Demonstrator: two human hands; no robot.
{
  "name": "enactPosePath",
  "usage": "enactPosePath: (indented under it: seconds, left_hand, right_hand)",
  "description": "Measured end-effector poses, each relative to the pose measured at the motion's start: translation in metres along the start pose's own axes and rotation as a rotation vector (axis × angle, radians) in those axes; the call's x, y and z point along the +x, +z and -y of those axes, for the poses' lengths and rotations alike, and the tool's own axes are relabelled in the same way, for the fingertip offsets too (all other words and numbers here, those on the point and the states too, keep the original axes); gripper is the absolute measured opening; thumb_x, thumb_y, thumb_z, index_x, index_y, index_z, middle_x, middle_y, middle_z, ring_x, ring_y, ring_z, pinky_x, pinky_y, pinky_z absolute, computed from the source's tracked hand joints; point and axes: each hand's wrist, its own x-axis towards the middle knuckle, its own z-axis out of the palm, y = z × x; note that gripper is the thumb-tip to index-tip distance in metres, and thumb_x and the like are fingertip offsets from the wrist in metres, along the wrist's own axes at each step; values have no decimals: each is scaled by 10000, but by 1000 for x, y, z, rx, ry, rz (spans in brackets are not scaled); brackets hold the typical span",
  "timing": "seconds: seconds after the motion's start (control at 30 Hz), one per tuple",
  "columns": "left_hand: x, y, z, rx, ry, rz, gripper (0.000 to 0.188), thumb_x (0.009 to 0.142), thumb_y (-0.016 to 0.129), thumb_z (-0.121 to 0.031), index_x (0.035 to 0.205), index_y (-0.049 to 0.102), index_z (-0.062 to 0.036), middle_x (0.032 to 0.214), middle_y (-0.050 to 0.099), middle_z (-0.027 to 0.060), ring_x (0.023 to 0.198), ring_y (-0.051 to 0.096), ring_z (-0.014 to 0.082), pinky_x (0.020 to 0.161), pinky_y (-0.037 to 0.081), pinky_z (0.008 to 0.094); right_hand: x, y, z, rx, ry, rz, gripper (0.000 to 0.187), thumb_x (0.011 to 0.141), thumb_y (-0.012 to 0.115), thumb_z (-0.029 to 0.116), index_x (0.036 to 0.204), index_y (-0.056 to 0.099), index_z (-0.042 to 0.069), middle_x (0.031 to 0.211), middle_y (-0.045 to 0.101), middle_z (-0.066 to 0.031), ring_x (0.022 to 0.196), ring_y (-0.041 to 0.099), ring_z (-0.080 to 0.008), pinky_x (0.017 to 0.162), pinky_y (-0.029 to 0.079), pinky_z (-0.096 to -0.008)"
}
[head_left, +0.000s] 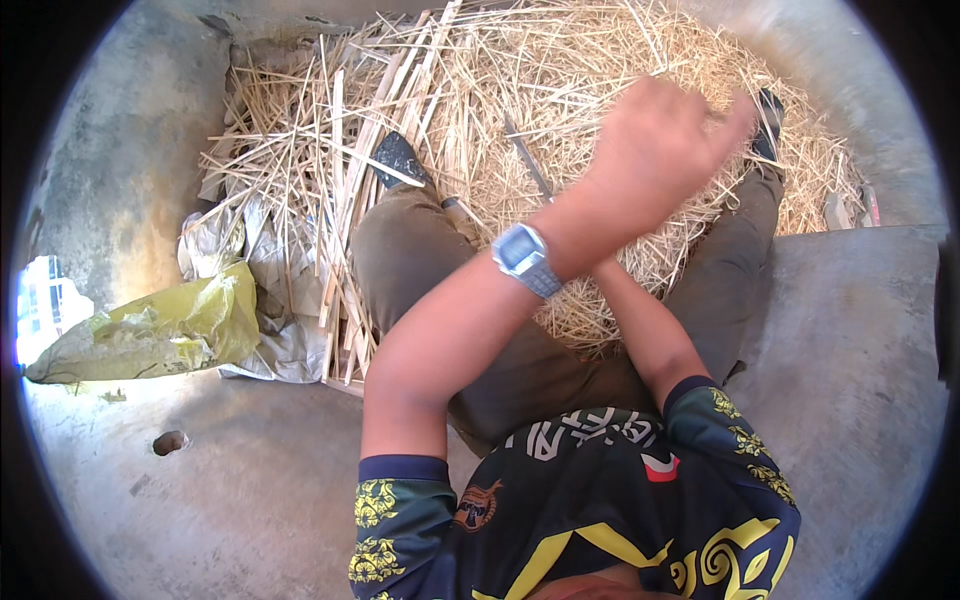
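My left hand (662, 140), with a silvery digital watch (522, 250) on its wrist, is raised over the straw-like shavings (560, 70) at the upper right. It is blurred; its fingers look curled and the thumb sticks out. Whatever they may hold does not show. My right forearm (650, 330) passes beneath the left one, so my right hand is hidden behind it. In line with that forearm, a narrow dark knife blade (525, 155) points up and left from behind my left wrist, apparently gripped by the hidden hand.
Long pale split strips (345, 200) lie in a bundle beside my left leg (400, 250). A yellow sack (190, 320) and whitish sacking (280, 250) rest at the left. Concrete walls (130, 130) enclose the pile, and the concrete floor (240, 480) has a small hole.
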Motion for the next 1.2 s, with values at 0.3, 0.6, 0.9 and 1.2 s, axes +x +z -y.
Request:
enactPosePath:
  seconds: [0.3, 0.6, 0.9, 1.2]
  left_hand:
    - [16, -119, 101, -66, -749, -285, 152, 997, 608, -133, 1041, 637, 10, 842, 726, 126, 704, 696, 215, 652, 552, 330]
    - [-22, -139, 149, -131, -891, -293, 258, 1051, 529, -168, 959, 649, 41, 856, 743, 100, 801, 712, 120, 722, 618, 261]
    - [-13, -130, 146, -40, -820, -196, 236, 1043, 548, -169, 989, 655, 34, 847, 743, 90, 790, 715, 113, 693, 627, 266]
    - [-25, -134, 156, -70, -875, -304, 239, 1037, 558, -170, 953, 650, 34, 833, 745, 88, 764, 714, 116, 691, 616, 252]
  right_hand:
    - [-49, 36, 89, -300, 63, -142, 176, 831, 692, 138, 793, 550, 42, 581, 505, 11, 422, 455, -91, 386, 392, -264]
    - [-83, 75, 125, -50, -168, -74, 174, 894, 641, 154, 794, 518, 81, 563, 480, 17, 433, 435, -76, 404, 387, -253]
    - [-57, 60, 43, -339, 177, -160, 109, 932, 556, 85, 859, 564, 5, 655, 513, -32, 440, 438, -111, 372, 398, -294]
    - [-83, 83, 118, 43, -236, 106, 211, 906, 636, 138, 758, 492, 98, 526, 465, 0, 370, 422, -88, 326, 359, -281]
